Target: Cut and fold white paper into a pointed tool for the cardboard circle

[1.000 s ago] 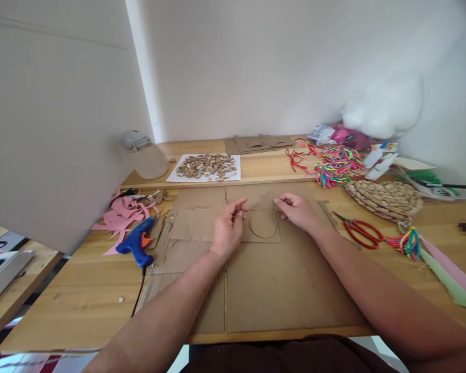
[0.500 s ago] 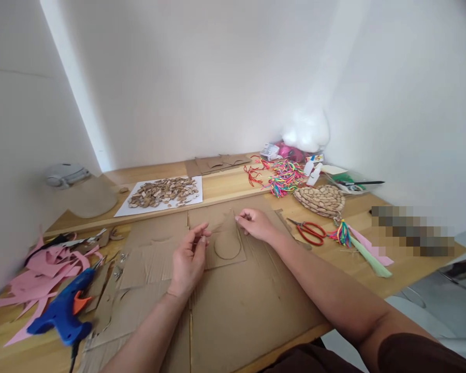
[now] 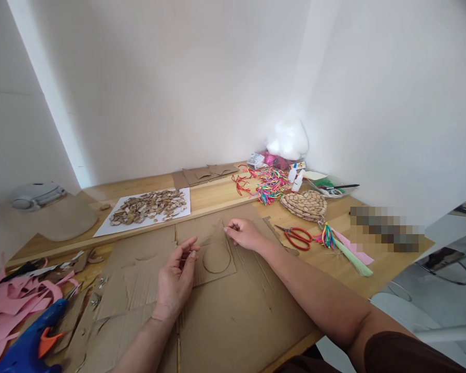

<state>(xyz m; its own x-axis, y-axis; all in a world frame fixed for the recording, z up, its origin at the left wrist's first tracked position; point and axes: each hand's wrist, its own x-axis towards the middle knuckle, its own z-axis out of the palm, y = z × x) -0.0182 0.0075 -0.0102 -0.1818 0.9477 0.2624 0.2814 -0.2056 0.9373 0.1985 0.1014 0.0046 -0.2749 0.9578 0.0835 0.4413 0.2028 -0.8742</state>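
Observation:
A brown cardboard piece with a rounded, teardrop-like outline (image 3: pixel 217 257) lies in front of me on a large cardboard sheet (image 3: pixel 241 321). At the upper right edge of this piece is my right hand (image 3: pixel 244 234), thumb and fingers pinched together on it. My left hand (image 3: pixel 178 277) hovers by its left side, palm turned inward, fingers loosely bent and apart, with nothing visible in them. Red-handled scissors (image 3: pixel 298 238) lie right of my right hand. A heart-shaped piece covered in tan slices (image 3: pixel 305 204), with a colourful tassel (image 3: pixel 326 236), rests beyond them.
Wood-like slices (image 3: pixel 149 206) are heaped on white paper at the back left. A blue glue gun (image 3: pixel 34 336) and pink strips (image 3: pixel 19 305) occupy the left side. Colourful strings (image 3: pixel 272 184), small white bottles (image 3: pixel 297 181) and a white bag (image 3: pixel 287 140) stand at the back right.
The view has turned to the right, so everything appears farther left. Both hands keep nearly the same pose and place relative to the cardboard.

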